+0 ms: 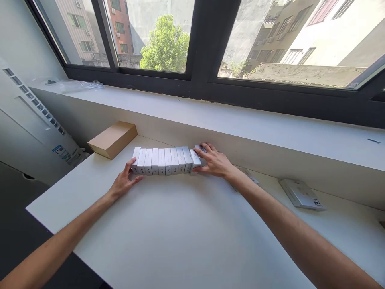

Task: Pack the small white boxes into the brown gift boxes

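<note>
A row of several slim white boxes (161, 160) stands side by side on the white table, their narrow faces toward me. My left hand (125, 176) rests at the row's left end, fingers against the outermost box and thumb stretched along the front. At the opposite end, my right hand (212, 159) has its fingers closed around the last white box (195, 158), which leans slightly and sits a little apart from its neighbours. Part of that box is hidden behind the fingers.
A brown cardboard box (113, 138) lies at the back left. Farther right is a flat silver-white box (301, 194), and another flat item (251, 176) lies partly behind my right forearm. A window ledge (168, 106) runs behind the table (180, 233), with clear plastic (80, 86) on it.
</note>
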Tool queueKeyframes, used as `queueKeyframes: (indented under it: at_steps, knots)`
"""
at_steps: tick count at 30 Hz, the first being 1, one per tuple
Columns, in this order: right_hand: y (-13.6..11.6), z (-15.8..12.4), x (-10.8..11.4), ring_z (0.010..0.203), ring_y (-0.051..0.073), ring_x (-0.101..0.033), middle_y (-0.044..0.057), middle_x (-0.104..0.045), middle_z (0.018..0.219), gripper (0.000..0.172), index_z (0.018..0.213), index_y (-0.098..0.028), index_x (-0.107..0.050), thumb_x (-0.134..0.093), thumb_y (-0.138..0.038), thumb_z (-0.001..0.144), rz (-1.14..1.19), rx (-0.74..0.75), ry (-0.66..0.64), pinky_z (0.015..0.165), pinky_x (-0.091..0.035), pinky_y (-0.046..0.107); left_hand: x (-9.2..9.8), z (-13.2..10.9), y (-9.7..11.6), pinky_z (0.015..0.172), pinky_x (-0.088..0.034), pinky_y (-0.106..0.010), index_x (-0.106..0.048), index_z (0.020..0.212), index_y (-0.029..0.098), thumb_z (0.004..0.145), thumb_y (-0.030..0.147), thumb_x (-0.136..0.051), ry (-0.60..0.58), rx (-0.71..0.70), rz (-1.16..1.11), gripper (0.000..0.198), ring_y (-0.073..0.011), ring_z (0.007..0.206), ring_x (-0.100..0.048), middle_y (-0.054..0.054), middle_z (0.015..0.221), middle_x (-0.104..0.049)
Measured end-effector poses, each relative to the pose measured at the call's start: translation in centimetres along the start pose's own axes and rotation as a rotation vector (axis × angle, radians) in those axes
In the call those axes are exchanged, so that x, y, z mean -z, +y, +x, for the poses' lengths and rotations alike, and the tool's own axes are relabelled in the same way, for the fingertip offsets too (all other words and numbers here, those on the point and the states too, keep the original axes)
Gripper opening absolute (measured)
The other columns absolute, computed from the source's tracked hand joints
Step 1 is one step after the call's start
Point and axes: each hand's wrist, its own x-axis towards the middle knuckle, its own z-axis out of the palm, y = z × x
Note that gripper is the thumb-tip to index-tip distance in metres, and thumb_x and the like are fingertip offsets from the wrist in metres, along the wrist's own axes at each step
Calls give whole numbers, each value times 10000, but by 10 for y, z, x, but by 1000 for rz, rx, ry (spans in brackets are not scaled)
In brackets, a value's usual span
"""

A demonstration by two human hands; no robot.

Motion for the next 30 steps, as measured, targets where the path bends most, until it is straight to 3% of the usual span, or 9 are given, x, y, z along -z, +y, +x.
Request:
queueKeyframes:
  at_steps: [5,9,11,13,17,19,22,26,30]
  knots:
    - [-40,-87,7,1388,376,-386,166,-460,1470,729,1394,-256,-515,-688,-624,789,-32,-103,32,790,-596,448,2,-16,-6,967,-550,-431,-312,1496,262,839,574,-666,-74,-83,-43,809,-303,1226,-630,-163,1417,-570]
    - [-74,-179,16,1350,390,-449,160,-511,1431,683,1387,-270,-544,-615,-651,824,-13,-194,63,704,-617,422,-5,-60,-9,1037,-521,-445,-385,1464,279,818,529,-719,-128,-204,-4,768,-307,1282,-594,-153,1469,-533]
    - [-80,-207,29,1296,394,-513,157,-522,1433,699,1403,-285,-548,-572,-679,827,36,-251,-8,654,-617,415,-9,-81,-5,1068,-502,-449,-384,1467,307,818,521,-725,-159,-232,16,763,-305,1324,-563,-131,1468,-542]
    - [-74,-211,44,1199,382,-595,146,-530,1441,755,1433,-299,-538,-556,-721,808,128,-309,-168,673,-615,435,-11,-94,3,1078,-496,-443,-376,1473,327,839,520,-702,-189,-230,37,739,-299,1358,-532,-112,1486,-530]
    - [-39,-170,57,1099,328,-665,91,-668,1308,766,1363,-305,-629,-526,-800,788,458,-300,-645,894,-565,444,-16,-92,24,1002,-542,-434,-336,1502,326,893,523,-617,-201,-148,103,699,-301,1304,-578,-105,1468,-546]
    - [-24,-153,52,1104,306,-670,73,-713,1234,722,1307,-294,-675,-521,-787,802,586,-286,-702,943,-539,401,-18,-85,31,961,-558,-430,-310,1519,318,901,523,-597,-183,-112,125,712,-306,1256,-610,-107,1438,-569]
    - [-23,-159,35,1187,314,-628,81,-662,1328,689,1342,-278,-644,-406,-739,890,565,-361,-542,1023,-488,444,-20,-78,31,958,-555,-438,-289,1535,319,902,523,-592,-166,-97,119,731,-313,1237,-622,-108,1417,-584]
    - [-50,-218,8,1253,328,-589,66,-496,1519,683,1508,-344,-437,-343,-705,937,469,-460,-129,962,-539,498,-20,-76,24,1063,-492,-482,-291,1536,328,890,525,-622,-141,-165,75,753,-338,1396,-480,-131,1558,-429]
    - [-52,-269,-5,1394,306,-463,43,-416,1572,629,1557,-420,-276,-420,-596,971,436,-384,198,1013,-529,499,-23,-77,17,1152,-401,-517,-310,1525,312,866,514,-661,-91,-243,25,773,-351,1512,-280,-134,1651,-244]
